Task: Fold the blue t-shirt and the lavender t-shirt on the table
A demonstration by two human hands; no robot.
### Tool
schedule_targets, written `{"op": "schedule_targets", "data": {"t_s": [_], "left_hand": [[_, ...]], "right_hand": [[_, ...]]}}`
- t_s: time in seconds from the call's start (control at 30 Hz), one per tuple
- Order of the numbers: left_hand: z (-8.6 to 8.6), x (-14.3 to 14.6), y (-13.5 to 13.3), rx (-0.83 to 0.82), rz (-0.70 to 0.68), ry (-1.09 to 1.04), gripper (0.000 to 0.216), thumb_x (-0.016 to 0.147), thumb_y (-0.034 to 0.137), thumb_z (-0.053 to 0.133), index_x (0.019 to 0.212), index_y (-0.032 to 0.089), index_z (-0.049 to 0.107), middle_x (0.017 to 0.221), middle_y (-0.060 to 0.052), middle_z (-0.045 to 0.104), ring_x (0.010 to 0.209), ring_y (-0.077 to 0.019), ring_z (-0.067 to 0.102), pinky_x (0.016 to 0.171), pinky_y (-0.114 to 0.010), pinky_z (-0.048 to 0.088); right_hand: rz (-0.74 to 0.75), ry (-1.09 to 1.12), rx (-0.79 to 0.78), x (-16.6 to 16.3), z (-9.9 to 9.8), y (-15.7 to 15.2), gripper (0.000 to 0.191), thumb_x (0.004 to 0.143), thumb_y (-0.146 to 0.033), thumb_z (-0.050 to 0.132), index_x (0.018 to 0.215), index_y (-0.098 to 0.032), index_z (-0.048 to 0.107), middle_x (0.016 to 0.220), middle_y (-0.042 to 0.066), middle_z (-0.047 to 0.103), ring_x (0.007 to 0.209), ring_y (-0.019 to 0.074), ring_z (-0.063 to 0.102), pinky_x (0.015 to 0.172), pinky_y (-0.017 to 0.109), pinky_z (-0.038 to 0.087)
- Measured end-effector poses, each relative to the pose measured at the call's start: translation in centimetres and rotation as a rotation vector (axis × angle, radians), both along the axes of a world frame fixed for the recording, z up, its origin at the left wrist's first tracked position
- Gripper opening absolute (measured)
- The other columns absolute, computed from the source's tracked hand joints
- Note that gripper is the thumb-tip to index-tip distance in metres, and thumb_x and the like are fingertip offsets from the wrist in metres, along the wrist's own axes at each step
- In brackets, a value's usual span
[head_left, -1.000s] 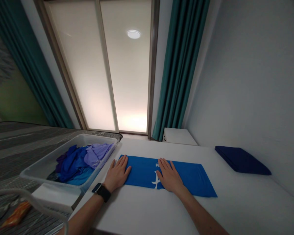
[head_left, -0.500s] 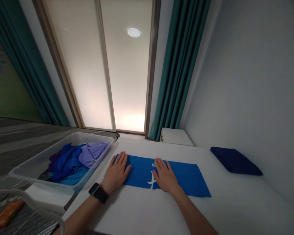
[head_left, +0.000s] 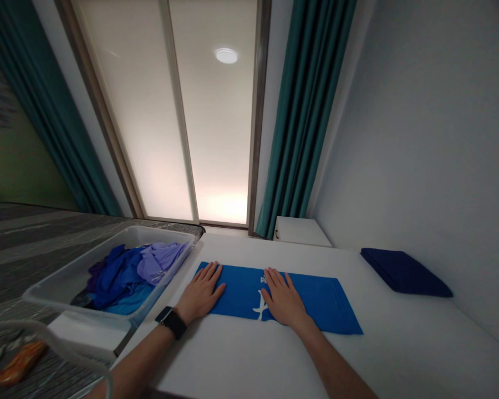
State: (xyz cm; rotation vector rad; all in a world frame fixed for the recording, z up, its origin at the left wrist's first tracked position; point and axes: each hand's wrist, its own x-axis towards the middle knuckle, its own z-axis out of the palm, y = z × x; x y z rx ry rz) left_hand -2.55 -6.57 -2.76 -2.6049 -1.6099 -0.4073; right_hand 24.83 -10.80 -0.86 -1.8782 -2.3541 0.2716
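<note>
A bright blue garment with white print lies folded into a long strip on the white table. My left hand rests flat on its left end, fingers spread and open, with a black watch on the wrist. My right hand lies flat and open on the middle of the strip, over the white print. Neither hand grips anything.
A clear plastic bin holding several blue and purple clothes stands at the table's left edge. A folded navy garment sits at the far right by the wall. A small white cabinet, teal curtains and a bed are beyond.
Both hands stay flat on the blue garment; only the view has shifted slightly.
</note>
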Motion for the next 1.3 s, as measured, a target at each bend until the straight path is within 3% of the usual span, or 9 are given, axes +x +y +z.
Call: {"op": "schedule_targets", "data": {"t_s": [0.1, 0.33, 0.53, 0.63, 0.8, 0.93, 1.1, 1.3], "left_hand": [[-0.2, -1.6, 0.1, -0.033, 0.050, -0.004, 0.064, 0.099, 0.054, 0.030, 0.149, 0.015, 0.037, 0.154, -0.011, 0.034, 0.143, -0.0279, 0.030, 0.116, -0.047, 0.025], [0.8, -1.2, -0.4, -0.109, 0.090, 0.044, 0.062, 0.099, 0.050, 0.029, 0.150, 0.015, 0.033, 0.156, -0.009, 0.030, 0.145, -0.0253, 0.026, 0.117, -0.048, 0.021], [0.8, -1.2, 0.0, -0.043, 0.070, 0.050, 0.060, 0.100, 0.051, 0.027, 0.150, 0.018, 0.035, 0.155, -0.009, 0.033, 0.144, -0.0264, 0.027, 0.117, -0.051, 0.019], [1.9, 0.0, -0.2, 0.008, -0.093, 0.046, 0.059, 0.101, 0.051, 0.027, 0.152, 0.022, 0.030, 0.157, -0.007, 0.030, 0.145, -0.0249, 0.027, 0.118, -0.047, 0.018], [5.2, 3.8, -0.5, -0.089, -0.586, 0.061, 0.054, 0.103, 0.046, 0.028, 0.154, 0.031, 0.019, 0.159, 0.000, 0.024, 0.146, -0.0202, 0.024, 0.121, -0.040, 0.014], [5.7, 5.4, 0.2, -0.186, -0.731, 0.053, 0.055, 0.102, 0.048, 0.033, 0.153, 0.032, 0.022, 0.158, 0.000, 0.026, 0.146, -0.0211, 0.024, 0.121, -0.042, 0.012], [4.6, 4.7, 0.2, -0.173, -0.718, 0.035, 0.056, 0.101, 0.048, 0.036, 0.153, 0.033, 0.021, 0.158, 0.000, 0.024, 0.145, -0.0217, 0.025, 0.121, -0.042, 0.014], [3.1, 5.2, -1.9, -0.133, -0.572, 0.043, 0.054, 0.103, 0.046, 0.030, 0.153, 0.031, 0.020, 0.158, -0.002, 0.025, 0.145, -0.0215, 0.025, 0.121, -0.043, 0.014]], "right_hand": [[-0.001, -0.003, -0.008, 0.0, 0.1, 0.0, 0.067, 0.098, -0.050, 0.014, 0.154, -0.014, 0.017, 0.160, 0.005, 0.016, 0.148, 0.0208, 0.010, 0.119, 0.044, 0.001], [-0.025, 0.031, 0.016, 0.0, 0.4, -0.2, 0.066, 0.099, -0.048, 0.016, 0.155, -0.013, 0.016, 0.160, 0.004, 0.016, 0.148, 0.0192, 0.009, 0.120, 0.042, 0.002], [-0.232, 0.023, 0.026, 2.6, 1.0, -1.1, 0.067, 0.099, -0.047, 0.017, 0.155, -0.010, 0.012, 0.161, 0.006, 0.012, 0.148, 0.0209, 0.007, 0.120, 0.044, 0.002], [-0.331, -0.033, 0.013, 4.9, 0.6, -2.0, 0.067, 0.099, -0.047, 0.020, 0.155, -0.010, 0.013, 0.161, 0.008, 0.013, 0.148, 0.0224, 0.007, 0.119, 0.046, 0.005], [-0.356, -0.083, 0.006, 7.0, -0.8, -2.3, 0.069, 0.098, -0.048, 0.021, 0.153, -0.006, 0.018, 0.160, 0.013, 0.018, 0.148, 0.0246, 0.011, 0.119, 0.045, 0.006], [-0.322, -0.089, 0.006, 7.5, -1.2, -1.5, 0.072, 0.097, -0.052, 0.018, 0.153, -0.005, 0.020, 0.159, 0.013, 0.018, 0.148, 0.0249, 0.009, 0.119, 0.047, 0.004], [-0.240, -0.078, -0.001, 8.8, -1.0, 0.5, 0.073, 0.097, -0.052, 0.016, 0.153, -0.005, 0.019, 0.160, 0.012, 0.017, 0.148, 0.0224, 0.007, 0.119, 0.046, 0.002], [-0.078, -0.061, 0.023, 10.4, -0.8, 3.0, 0.071, 0.098, -0.052, 0.015, 0.152, -0.007, 0.023, 0.159, 0.011, 0.020, 0.148, 0.0199, 0.012, 0.119, 0.041, 0.004]]}}
